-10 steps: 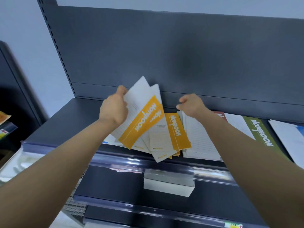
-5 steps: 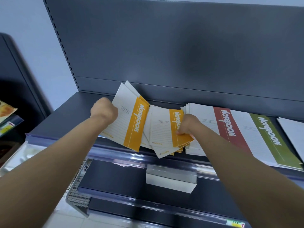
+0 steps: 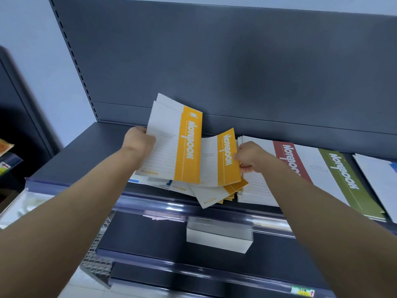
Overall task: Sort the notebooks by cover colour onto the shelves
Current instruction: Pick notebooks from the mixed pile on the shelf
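My left hand [image 3: 139,143] grips a couple of yellow-banded notebooks [image 3: 175,143] by their left edge, tilted up off the grey top shelf [image 3: 86,151]. My right hand [image 3: 250,157] pinches the right edge of another yellow-banded notebook [image 3: 221,160], lifted from a fanned pile of yellow notebooks [image 3: 217,194] at the shelf's front. To the right lie a red-banded stack [image 3: 285,155], a green-banded stack [image 3: 343,175] and a blue-edged stack [image 3: 380,179].
A blue-marked notebook [image 3: 134,181] peeks out under the held ones. Below the shelf lip hangs a clear label holder [image 3: 219,235]. A lower shelf [image 3: 150,237] and a perforated basket [image 3: 96,261] sit beneath. Another dark rack [image 3: 12,125] stands at the left.
My left hand has raised its yellow notebooks more upright. My right hand has lifted the top yellow notebook off the fanned pile by its right edge.
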### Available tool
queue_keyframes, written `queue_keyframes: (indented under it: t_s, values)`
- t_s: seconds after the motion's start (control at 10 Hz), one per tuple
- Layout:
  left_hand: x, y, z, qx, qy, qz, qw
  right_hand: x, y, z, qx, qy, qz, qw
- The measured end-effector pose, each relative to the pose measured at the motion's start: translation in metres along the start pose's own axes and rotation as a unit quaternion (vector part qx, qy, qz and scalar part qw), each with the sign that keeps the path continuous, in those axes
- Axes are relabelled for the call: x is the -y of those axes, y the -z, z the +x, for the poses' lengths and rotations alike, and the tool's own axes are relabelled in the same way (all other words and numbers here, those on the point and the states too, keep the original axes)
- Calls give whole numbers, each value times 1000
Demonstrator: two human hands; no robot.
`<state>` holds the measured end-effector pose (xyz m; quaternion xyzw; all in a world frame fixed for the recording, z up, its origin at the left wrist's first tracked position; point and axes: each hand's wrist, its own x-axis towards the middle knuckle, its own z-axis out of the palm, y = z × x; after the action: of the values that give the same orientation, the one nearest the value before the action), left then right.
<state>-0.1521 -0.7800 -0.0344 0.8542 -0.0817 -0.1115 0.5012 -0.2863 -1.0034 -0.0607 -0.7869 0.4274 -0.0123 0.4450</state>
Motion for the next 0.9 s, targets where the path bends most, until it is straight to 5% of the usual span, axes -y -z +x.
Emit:
queue_keyframes:
  t_s: [0.2,0.4,0.5,0.6,0.7,0.9]
  values:
    - [-6,-37,-11,91,47,-7,995,2,10,-3,-51,18,28,998]
    - [5,-74,-23,146,99,28,984,12,23,-19,-42,124,-256,958]
    - [6,-80,-25,133,84,70,985,11,26,-24,-12,126,-268,955]
    - [-2,-84,-27,104,46,145,983,14,29,-14,-19,36,3,999]
    - [-6,-89,-30,92,22,229,969,10,30,-20,-16,63,-99,993]
    - [-6,-94,-30,87,11,301,949,0,35,-11,17,42,-86,995]
